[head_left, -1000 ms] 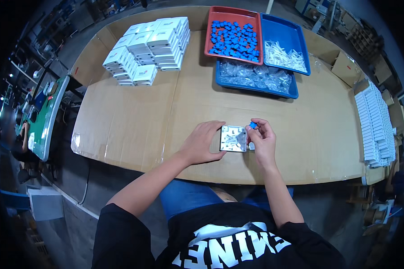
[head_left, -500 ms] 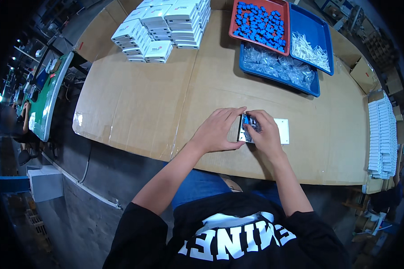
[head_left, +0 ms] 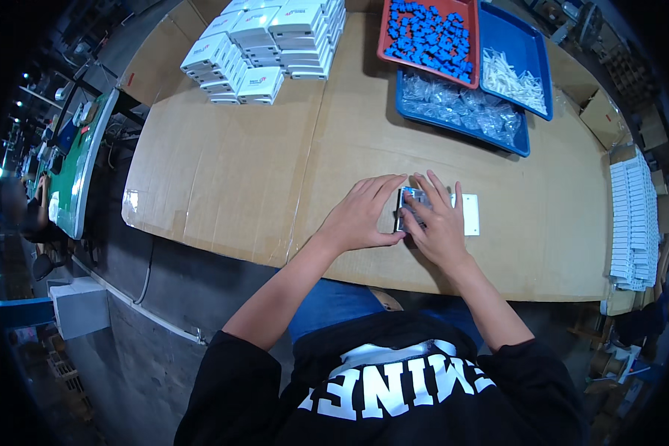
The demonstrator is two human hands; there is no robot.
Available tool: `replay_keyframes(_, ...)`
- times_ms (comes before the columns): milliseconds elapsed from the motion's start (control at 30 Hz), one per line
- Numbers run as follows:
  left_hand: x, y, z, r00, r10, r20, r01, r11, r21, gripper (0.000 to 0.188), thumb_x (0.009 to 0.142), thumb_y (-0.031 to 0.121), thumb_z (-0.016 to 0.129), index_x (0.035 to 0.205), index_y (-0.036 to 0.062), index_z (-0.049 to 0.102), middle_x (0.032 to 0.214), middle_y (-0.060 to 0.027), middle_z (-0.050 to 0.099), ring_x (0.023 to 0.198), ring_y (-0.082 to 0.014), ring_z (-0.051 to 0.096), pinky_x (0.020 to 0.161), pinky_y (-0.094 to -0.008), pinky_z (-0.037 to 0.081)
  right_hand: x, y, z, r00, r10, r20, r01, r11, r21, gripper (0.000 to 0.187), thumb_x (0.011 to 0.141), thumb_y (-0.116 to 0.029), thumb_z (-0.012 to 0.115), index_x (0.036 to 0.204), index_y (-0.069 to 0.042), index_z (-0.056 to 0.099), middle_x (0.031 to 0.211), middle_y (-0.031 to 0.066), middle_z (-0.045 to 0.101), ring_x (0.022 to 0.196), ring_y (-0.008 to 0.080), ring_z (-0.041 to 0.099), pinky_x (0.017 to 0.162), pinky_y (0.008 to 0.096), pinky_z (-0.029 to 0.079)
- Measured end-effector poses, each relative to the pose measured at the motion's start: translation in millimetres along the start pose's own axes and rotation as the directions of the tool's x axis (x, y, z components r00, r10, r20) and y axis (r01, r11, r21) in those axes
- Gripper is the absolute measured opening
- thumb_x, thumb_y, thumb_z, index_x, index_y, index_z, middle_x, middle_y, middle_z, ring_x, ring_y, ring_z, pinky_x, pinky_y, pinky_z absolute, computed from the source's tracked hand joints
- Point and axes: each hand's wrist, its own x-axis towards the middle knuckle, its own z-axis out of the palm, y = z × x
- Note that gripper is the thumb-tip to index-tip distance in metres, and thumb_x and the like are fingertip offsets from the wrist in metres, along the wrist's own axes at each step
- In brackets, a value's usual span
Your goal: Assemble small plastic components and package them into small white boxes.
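A small rectangular case [head_left: 401, 199] with silvery and dark edges and bits of blue inside lies on the cardboard-covered table before me. My left hand [head_left: 359, 215] grips it from the left, thumb at its near corner and fingertips at its far corner. Over the case hovers my right hand [head_left: 437, 227], its fingers spread; the thumb and index fingertip reach down onto or just above the parts inside. That hand hides most of the case. A flat white panel [head_left: 470, 214] shows to the right, partly under my right fingers; whether it joins the case I cannot tell.
Stacked white boxes [head_left: 260, 83] stand at the far left. At the far right are a red tray [head_left: 386, 46] of blue pieces, a blue tray [head_left: 537, 46] of white sticks and a lower blue tray [head_left: 461, 134] of clear plastic pieces. White parts [head_left: 632, 223] are stacked along the right edge.
My right hand has opened from a bunched grip over the case to spread fingers, lifting slightly. My left hand keeps its hold in nearly the same place.
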Motion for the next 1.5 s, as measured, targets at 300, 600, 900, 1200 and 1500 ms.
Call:
replay_keyframes(300,0.4,8.8,-3.9,0.999,-0.049,0.003,0.048,0.991,0.126,0.09,0.072,0.039,0.082,0.146,0.0051,0.045,0.135,-0.0193,0.05,0.132,-0.0357,0.046,0.114,-0.047,0.037,-32.4,74.9,-67.1,0.957,0.164,0.238,-0.232,0.928,0.292,0.047,0.089,-0.019,0.076,0.133,-0.008,0.067,0.158,0.0187,0.043,0.146,0.0372,0.041,0.119,0.0443,0.036)
replay_keyframes(600,-0.7,11.1,-2.5,0.997,0.025,-0.067,-0.023,0.999,0.027,0.082,0.077,0.033,0.08,0.145,0.0044,0.045,0.131,-0.0168,0.055,0.124,-0.0363,0.053,0.113,-0.0471,0.038,-83.6,76.0,-72.6,0.981,0.177,0.086,-0.194,0.939,0.284,0.039,0.089,-0.021,0.078,0.124,-0.005,0.071,0.128,0.015,0.061,0.119,0.03,0.059,0.101,0.0384,0.05)
replay_keyframes(900,-24.5,79.2,21.3,0.703,-0.703,0.109,-0.101,-0.249,-0.963,0.078,0.094,0.054,0.045,0.153,0.0035,0.039,0.147,-0.022,0.051,0.121,-0.0353,0.059,0.109,-0.0486,0.046,-94.8,77.2,-41.6,0.804,0.589,0.082,-0.488,0.573,0.658,0.024,0.103,-0.019,0.061,0.111,0.002,0.068,0.087,0.0102,0.064,0.084,0.0162,0.062,0.076,0.032,0.052)
replay_keyframes(1200,-25.8,96.1,24.6,0.792,-0.473,0.386,0.023,-0.608,-0.793,0.078,0.096,0.061,0.038,0.152,0.0064,0.045,0.146,-0.021,0.053,0.118,-0.0333,0.06,0.102,-0.053,0.048,-100.0,46.7,-38.7,0.953,0.283,-0.112,-0.274,0.958,0.09,0.056,0.081,-0.032,0.083,0.127,-0.007,0.067,0.143,0.0202,0.055,0.132,0.0397,0.052,0.109,0.0484,0.044)
replay_keyframes(1500,-7.7,124.2,28.1,0.727,-0.471,0.499,0.061,-0.68,-0.73,0.075,0.104,0.06,0.032,0.149,0.0018,0.044,0.144,-0.0234,0.054,0.12,-0.0338,0.06,0.104,-0.0521,0.048,-66.5,30.8,-89.2,0.881,0.428,0.203,-0.167,-0.119,0.979,0.058,0.106,-0.041,0.043,0.15,-0.003,0.048,0.131,0.0188,0.065,0.119,0.0272,0.065,0.108,0.0419,0.046)
